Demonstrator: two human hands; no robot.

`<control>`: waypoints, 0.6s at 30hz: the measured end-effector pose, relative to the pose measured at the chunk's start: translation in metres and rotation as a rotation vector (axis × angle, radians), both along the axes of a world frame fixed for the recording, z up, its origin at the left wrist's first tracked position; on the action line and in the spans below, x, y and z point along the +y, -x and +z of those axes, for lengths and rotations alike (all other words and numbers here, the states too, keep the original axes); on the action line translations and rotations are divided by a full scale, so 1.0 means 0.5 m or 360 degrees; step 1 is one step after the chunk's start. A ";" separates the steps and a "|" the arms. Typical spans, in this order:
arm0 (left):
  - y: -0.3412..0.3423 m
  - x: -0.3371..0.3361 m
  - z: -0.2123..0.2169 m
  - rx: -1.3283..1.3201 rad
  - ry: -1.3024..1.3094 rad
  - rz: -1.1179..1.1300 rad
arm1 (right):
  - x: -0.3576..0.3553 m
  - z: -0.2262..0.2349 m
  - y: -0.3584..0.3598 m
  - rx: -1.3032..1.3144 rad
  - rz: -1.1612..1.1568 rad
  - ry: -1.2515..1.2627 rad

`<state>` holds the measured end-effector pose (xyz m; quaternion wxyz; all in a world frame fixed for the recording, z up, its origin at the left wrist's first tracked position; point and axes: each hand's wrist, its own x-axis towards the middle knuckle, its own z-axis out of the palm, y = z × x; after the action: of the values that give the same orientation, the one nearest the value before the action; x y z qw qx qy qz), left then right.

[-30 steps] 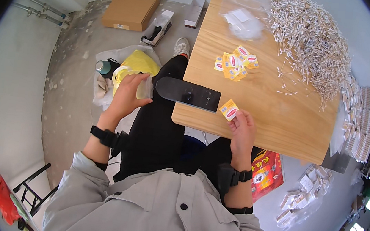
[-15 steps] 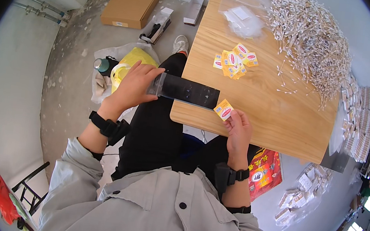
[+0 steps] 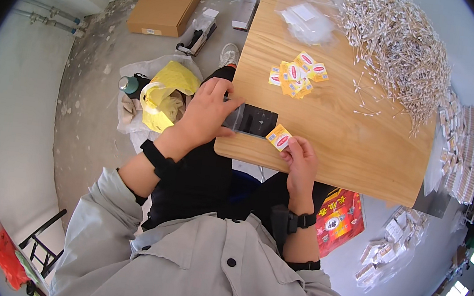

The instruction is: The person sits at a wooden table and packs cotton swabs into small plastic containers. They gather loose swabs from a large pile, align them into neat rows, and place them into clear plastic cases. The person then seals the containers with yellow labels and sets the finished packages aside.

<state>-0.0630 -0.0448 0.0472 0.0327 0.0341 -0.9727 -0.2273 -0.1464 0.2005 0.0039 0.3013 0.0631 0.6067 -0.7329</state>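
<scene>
My left hand (image 3: 209, 109) pinches a clear plastic bag (image 3: 239, 116) between thumb and fingers, around the left part of a flat black strip (image 3: 259, 121). The strip lies over the left edge of the wooden table, and its far left part is hidden by that hand. My right hand (image 3: 302, 159) grips a small yellow-and-white card (image 3: 279, 137) by its right corner. The card's left side meets the right end of the strip. Behind it, a loose pile of similar yellow cards (image 3: 298, 74) lies on the table.
A large heap of cotton swabs (image 3: 400, 49) covers the far right of the wooden table (image 3: 344, 143). Clear plastic bags (image 3: 307, 22) lie at its far left. Packed swab bundles (image 3: 468, 153) stand at right. Left on the floor are a yellow bag (image 3: 163, 100) and a cardboard box (image 3: 163, 11).
My left hand has moved right along the black strip with the clear plastic, so less bare strip shows. My right hand and its card have shifted slightly left.
</scene>
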 end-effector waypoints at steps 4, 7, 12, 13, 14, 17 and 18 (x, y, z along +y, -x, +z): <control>-0.015 0.018 -0.017 -0.0096 0.0153 0.0020 | 0.001 -0.001 0.006 0.0028 0.0028 -0.0064; -0.046 0.075 -0.029 -0.0109 0.0317 0.0012 | -0.014 0.013 0.020 0.0048 0.0005 -0.0112; -0.049 0.125 -0.023 -0.0354 0.0219 0.0019 | -0.057 0.016 0.110 0.0217 -0.0021 -0.0109; -0.044 0.139 -0.021 -0.0345 0.0193 0.0021 | -0.069 0.019 0.133 0.0253 -0.0050 -0.0088; -0.038 0.153 -0.019 -0.0338 0.0165 0.0022 | -0.079 0.015 0.156 0.0385 -0.0059 -0.0087; 0.004 0.181 -0.015 -0.0188 -0.0067 -0.0029 | -0.078 0.003 0.222 0.0918 -0.0115 -0.0297; 0.028 0.187 -0.013 -0.0143 -0.0062 -0.0076 | -0.067 0.000 0.241 0.1183 -0.0154 -0.0506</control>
<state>-0.0771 0.0486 0.0408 -0.0171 0.0217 -0.9691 -0.2451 -0.2668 0.1669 0.0037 0.0131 -0.1318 0.7765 -0.6161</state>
